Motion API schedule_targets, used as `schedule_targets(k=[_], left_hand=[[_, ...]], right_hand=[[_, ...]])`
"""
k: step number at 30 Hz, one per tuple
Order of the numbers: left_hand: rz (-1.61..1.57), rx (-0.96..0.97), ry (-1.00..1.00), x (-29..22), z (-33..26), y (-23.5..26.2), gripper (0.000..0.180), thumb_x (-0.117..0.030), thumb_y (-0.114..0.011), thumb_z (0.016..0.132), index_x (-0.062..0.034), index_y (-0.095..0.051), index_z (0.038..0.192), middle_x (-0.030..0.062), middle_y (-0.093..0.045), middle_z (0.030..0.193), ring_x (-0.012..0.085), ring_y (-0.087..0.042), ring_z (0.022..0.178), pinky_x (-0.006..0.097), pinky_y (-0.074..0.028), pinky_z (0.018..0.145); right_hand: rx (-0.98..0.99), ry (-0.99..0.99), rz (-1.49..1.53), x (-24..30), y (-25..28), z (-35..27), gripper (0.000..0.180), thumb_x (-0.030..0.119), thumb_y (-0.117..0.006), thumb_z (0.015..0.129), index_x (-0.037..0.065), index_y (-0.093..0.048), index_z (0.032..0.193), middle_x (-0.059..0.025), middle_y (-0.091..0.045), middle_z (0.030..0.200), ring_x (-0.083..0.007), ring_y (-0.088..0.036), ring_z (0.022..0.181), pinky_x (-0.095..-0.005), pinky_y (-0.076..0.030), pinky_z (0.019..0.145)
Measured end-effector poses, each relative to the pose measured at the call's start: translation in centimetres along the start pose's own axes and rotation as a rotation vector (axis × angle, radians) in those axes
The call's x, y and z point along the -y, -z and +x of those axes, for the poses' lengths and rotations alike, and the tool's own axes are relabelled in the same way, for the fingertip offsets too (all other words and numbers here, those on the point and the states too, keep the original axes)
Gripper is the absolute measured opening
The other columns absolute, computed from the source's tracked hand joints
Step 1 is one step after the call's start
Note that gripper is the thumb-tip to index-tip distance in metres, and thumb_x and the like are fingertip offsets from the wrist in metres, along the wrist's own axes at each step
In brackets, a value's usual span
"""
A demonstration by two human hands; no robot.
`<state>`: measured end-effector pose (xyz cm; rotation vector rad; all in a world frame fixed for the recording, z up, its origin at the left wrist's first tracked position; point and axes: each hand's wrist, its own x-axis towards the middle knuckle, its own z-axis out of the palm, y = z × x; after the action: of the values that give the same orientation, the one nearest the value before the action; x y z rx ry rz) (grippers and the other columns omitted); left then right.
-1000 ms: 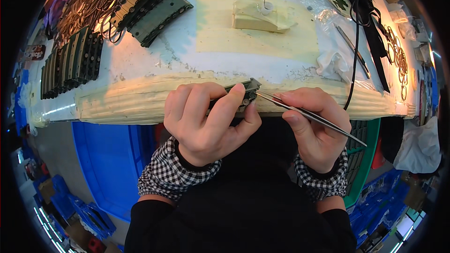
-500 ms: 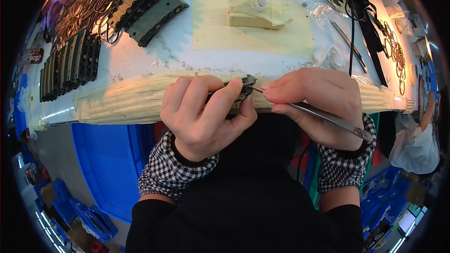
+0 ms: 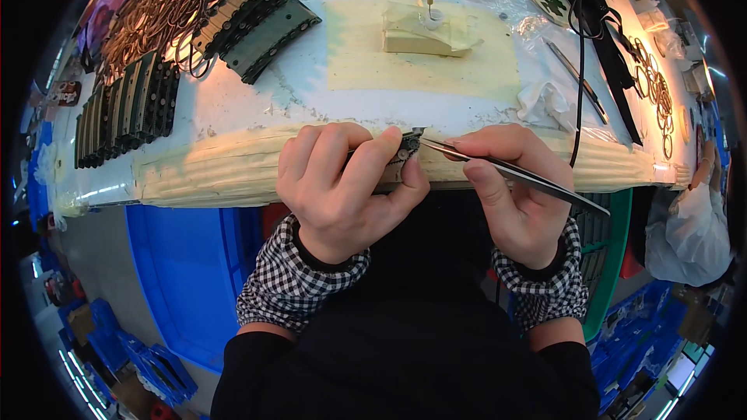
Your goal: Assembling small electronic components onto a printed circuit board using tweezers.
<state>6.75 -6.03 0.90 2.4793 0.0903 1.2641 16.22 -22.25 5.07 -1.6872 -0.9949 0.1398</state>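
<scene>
Taped white worktop edge: my left hand pinches a small dark metal part, right hand grips thin steel tweezers touching it. Looks tiny, stiff, slippery; I'd hold its sides.

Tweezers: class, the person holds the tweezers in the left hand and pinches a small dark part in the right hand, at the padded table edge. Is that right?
Not quite: the hands are swapped. The head view shows the right hand holding the tweezers, while the left hand pinches the small dark part. Both are at the padded table edge, as stated.
</scene>
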Motion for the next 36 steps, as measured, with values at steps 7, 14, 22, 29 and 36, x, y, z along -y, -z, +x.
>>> schedule_targets(k=[7,14,22,29,36], left_hand=[[-0.002,-0.013,-0.001,0.0,-0.1,-0.2,0.027,-0.012,-0.076,0.056,-0.0081,-0.066,0.081,0.0046,-0.056,0.07,0.0225,-0.052,0.061,0.033,-0.043,0.054],[-0.131,-0.09,0.104,0.3,0.6,0.0,0.027,-0.013,-0.076,0.054,-0.0067,-0.065,0.077,0.0039,-0.052,0.066,0.0207,-0.051,0.058,0.031,-0.042,0.054],[-1.029,-0.053,0.665,0.1,1.9,1.7,0.014,-0.002,-0.066,0.08,0.0011,-0.058,0.091,0.0034,-0.055,0.083,0.0069,-0.051,0.074,0.022,-0.043,0.068],[-0.337,-0.131,0.243,1.3,3.5,1.4,0.02,-0.004,-0.072,0.066,-0.0011,-0.061,0.083,0.0057,-0.055,0.075,0.0164,-0.052,0.065,0.029,-0.042,0.06],[0.015,-0.093,0.044,2.2,5.0,-0.1,0.024,-0.003,-0.071,0.058,-0.003,-0.062,0.08,0.0072,-0.054,0.07,0.0246,-0.051,0.064,0.035,-0.042,0.058]], right_hand=[[0.011,0.054,-0.007,-0.7,-0.3,0.0,0.014,0.007,-0.071,0.085,-0.001,-0.067,0.096,-0.0085,-0.067,0.082,-0.0156,-0.064,0.069,-0.0248,-0.049,0.061],[-0.054,0.167,0.069,0.1,0.8,0.7,0.014,0.01,-0.066,0.089,-0.001,-0.065,0.099,-0.0123,-0.066,0.089,-0.0184,-0.064,0.077,-0.029,-0.05,0.068],[-0.14,0.216,-0.059,1.5,0.7,3.1,0.01,0.006,-0.059,0.092,0.001,-0.064,0.1,-0.0128,-0.064,0.091,-0.0239,-0.061,0.081,-0.031,-0.048,0.074],[-0.196,0.341,-0.635,0.5,2.0,8.6,0.019,0.005,-0.072,0.077,0.004,-0.068,0.095,-0.0086,-0.06,0.075,-0.0275,-0.057,0.075,-0.0373,-0.046,0.066],[-0.092,0.339,-0.54,-2.8,0.9,11.0,0.019,0.013,-0.074,0.079,0.005,-0.067,0.094,-0.0074,-0.06,0.073,-0.0268,-0.056,0.078,-0.037,-0.046,0.066]])
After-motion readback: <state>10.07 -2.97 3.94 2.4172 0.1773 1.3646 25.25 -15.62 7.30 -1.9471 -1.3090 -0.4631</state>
